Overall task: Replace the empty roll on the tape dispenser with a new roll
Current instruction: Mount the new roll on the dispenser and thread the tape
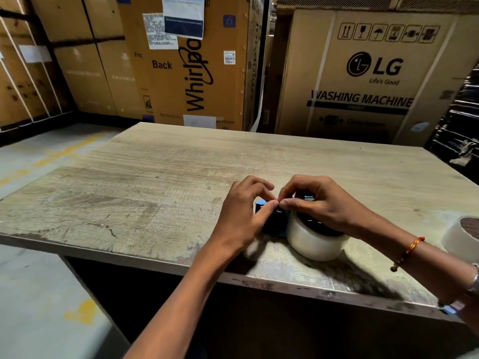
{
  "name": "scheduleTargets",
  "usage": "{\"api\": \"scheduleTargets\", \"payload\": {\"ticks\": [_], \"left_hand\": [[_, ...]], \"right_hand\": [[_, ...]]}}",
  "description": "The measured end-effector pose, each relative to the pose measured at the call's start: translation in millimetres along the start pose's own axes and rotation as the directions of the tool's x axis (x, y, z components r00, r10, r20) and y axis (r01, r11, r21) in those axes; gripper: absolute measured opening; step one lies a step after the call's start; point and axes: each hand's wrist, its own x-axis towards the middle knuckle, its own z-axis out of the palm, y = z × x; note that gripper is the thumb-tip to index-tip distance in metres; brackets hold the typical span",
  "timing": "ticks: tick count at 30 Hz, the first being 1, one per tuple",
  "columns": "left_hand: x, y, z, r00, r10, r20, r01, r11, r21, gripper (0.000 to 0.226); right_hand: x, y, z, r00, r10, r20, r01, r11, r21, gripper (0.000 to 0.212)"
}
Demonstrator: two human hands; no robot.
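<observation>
Left hand [248, 211] and right hand [315, 203] pinch tape end above dispenser [274, 221]; new roll [315, 240] stiff, light, film sticky, best held at edges.

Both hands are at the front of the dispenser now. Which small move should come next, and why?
Probably draw the tape end forward to the serrated blade. The clear roll already sits on the dispenser, and left hand and right hand meet thumb to thumb just behind it.

worn wooden table [155, 177]; whirlpool carton [197, 73], lg washing machine carton [363, 81] behind
</observation>
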Motion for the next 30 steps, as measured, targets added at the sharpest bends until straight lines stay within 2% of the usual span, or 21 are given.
{"api": "scheduleTargets", "payload": {"ticks": [3, 6, 7, 9, 11, 13, 15, 18, 24, 30], "left_hand": [[-0.4, -0.4, 0.4, 0.997, 0.082, -0.001, -0.081, 0.992, 0.098, 0.015], [-3.5, 0.4, 3.6, 0.99, 0.138, 0.0, -0.134, 0.964, 0.23, 0.024], [-4.7, 1.7, 4.4, 0.989, 0.149, -0.002, -0.143, 0.954, 0.264, 0.023], [-6.0, 4.4, 5.6, 0.985, 0.173, -0.01, -0.161, 0.934, 0.32, 0.023], [-6.5, 7.5, 5.3, 0.981, 0.194, -0.013, -0.175, 0.911, 0.374, 0.025], [-6.4, 10.8, 3.6, 0.977, 0.212, -0.004, -0.19, 0.884, 0.427, 0.026], [-7.3, 13.7, 2.1, 0.973, 0.229, 0.011, -0.207, 0.856, 0.474, 0.024], [-12.0, 14.2, 1.7, 0.966, 0.26, 0.017, -0.225, 0.802, 0.553, 0.018], [-20.6, 14.5, 7.8, 0.96, 0.278, -0.044, -0.186, 0.742, 0.645, 0.012], [-32.7, 26.7, 15.6, 0.968, 0.198, -0.156, -0.039, 0.728, 0.684, 0.011]], "right_hand": [[3.8, 1.4, 0.6, 0.999, 0.032, 0.005, -0.032, 0.999, 0.037, 0.018], [3.1, -2.8, -12.6, 0.989, 0.112, 0.094, -0.119, 0.99, 0.069, 0.029], [2.4, -5.1, -19.9, 0.986, 0.13, 0.1, -0.134, 0.991, 0.03, 0.028], [2.2, -6.8, -32.9, 0.995, 0.094, 0.022, -0.089, 0.982, -0.168, 0.019], [2.8, -2.3, -38.4, 0.996, 0.086, 0.006, -0.08, 0.941, -0.33, 0.03], [2.1, 3.6, -34.9, 0.983, 0.162, 0.088, -0.118, 0.919, -0.376, 0.041], [-0.1, 9.6, -26.7, 0.961, 0.227, 0.159, -0.156, 0.918, -0.366, 0.037], [1.0, 14.1, -20.7, 0.96, 0.243, 0.138, -0.183, 0.92, -0.347, 0.032], [-5.5, 14.2, -15.2, 0.974, 0.216, 0.068, -0.179, 0.919, -0.35, 0.026], [-11.9, 15.9, -10.5, 0.986, 0.169, -0.004, -0.16, 0.92, -0.358, 0.022]]}}
